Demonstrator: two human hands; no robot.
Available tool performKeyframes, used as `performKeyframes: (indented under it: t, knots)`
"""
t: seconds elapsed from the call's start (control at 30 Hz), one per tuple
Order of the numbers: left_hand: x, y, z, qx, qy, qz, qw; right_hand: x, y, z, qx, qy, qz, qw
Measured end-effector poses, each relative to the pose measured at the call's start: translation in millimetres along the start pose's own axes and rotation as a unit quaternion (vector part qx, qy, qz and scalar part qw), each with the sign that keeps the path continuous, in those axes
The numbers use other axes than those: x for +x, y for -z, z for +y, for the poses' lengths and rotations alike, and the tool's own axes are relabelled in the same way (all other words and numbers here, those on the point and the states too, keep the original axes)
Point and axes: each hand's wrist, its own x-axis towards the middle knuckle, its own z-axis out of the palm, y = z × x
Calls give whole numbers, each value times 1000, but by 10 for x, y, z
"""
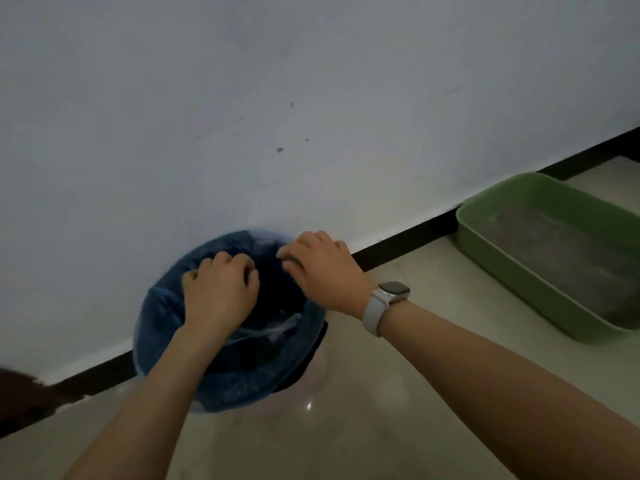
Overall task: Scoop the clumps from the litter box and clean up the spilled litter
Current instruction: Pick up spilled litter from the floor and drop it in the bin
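From the head camera, both hands reach down over a round bin lined with a blue plastic bag, which stands on the pale tiled floor against the white wall. The left hand lies over the bin's mouth with its fingers curled onto the bag's far edge; its grip looks closed on the blue plastic, though blur hides the fingertips. The right hand sits just beside it, nearer the wall, fingers bent down and pinching the bag's rim. A pale watch is strapped to the right wrist. The two hands are close together but not touching.

The green litter box rests on the floor well to the right of the bin, one end near the black baseboard. Grey litter covers its bottom.
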Motion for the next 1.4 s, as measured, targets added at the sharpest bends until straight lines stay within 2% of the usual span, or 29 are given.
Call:
performKeyframes:
  t: [0.07,0.1,0.13,0.2,0.3,0.4,0.47,0.53,0.63,0.73,0.87,0.97,1.13,1.23,1.4]
  knots:
    - [-46,-20,-179,42,48,-120,991,68,-149,-8,-94,18,-125,987]
    - [-58,-33,-225,32,57,-124,990,77,-181,5,-101,12,-138,985]
    - [-65,-55,-242,17,54,-104,993,70,-189,24,-92,7,-119,989]
    - [-58,-73,-195,-19,51,-51,997,31,-140,86,-51,-5,-21,998]
    - [-41,-146,106,-78,-11,15,997,-110,48,297,14,-20,127,992]
    - [-73,-293,685,-130,-133,45,981,-481,230,757,86,-59,161,982]
    - [-150,-408,1163,-169,-214,47,961,-883,320,1144,72,-122,160,977]
    - [-297,-536,1667,-165,-298,-36,940,-1395,362,1529,48,-207,152,965]
    - [-548,-852,2306,-81,-444,-153,879,-2265,298,2038,28,-334,127,933]
    - [-852,-1254,2779,-32,-486,-258,835,-3113,29,2369,39,-444,92,891]
    - [-1444,-1886,3116,-8,-486,-327,810,-3891,-550,2561,86,-534,16,841]
    - [-1858,-2277,3145,-78,-428,-356,827,-4152,-943,2594,120,-546,5,829]
    - [-2254,-2620,3058,-189,-292,-316,883,-4182,-1250,2659,109,-561,91,816]
    - [-2371,-2745,2990,-201,-315,-255,892,-4137,-1346,2678,62,-553,118,822]
    - [-2458,-2831,2998,-205,-298,-227,904,-4131,-1477,2657,30,-548,149,823]
